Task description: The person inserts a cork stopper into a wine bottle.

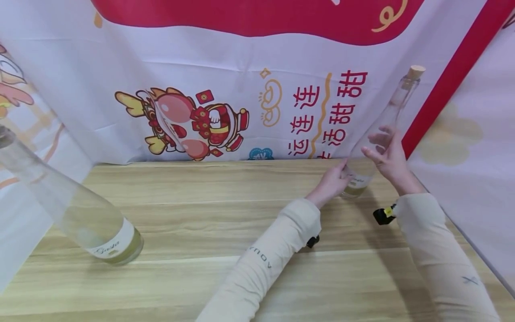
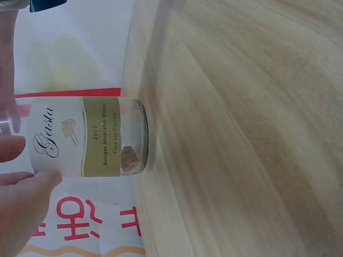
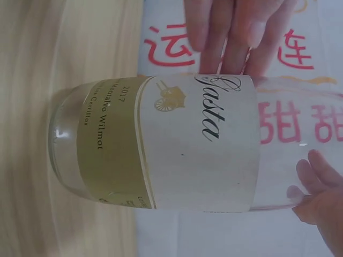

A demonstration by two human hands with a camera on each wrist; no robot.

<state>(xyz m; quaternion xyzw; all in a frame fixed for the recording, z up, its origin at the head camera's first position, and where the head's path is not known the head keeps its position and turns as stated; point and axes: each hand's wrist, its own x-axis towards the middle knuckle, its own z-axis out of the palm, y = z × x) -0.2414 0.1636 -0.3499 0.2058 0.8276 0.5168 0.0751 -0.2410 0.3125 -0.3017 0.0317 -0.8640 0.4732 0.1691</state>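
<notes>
A clear glass wine bottle (image 1: pixel 364 152) with a white and olive "Gasta" label (image 3: pixel 198 139) stands upright at the table's far right, a cork (image 1: pixel 416 71) in its mouth. My right hand (image 1: pixel 392 158) holds the bottle's body from the right, above the label, its fingers curving round the glass. On the opposite side, my left hand (image 1: pixel 331 181) lies low against the label, fingers nearly straight; in the right wrist view, some pass behind the bottle. A small brown lump (image 2: pixel 129 159) shows near the base in the left wrist view.
A second labelled clear bottle (image 1: pixel 68 201) stands on the wooden table (image 1: pixel 209 223) at the left. Printed cloth (image 1: pixel 225 58) hangs along the back edge, with white cloth (image 1: pixel 474 147) at the right side close to my right arm.
</notes>
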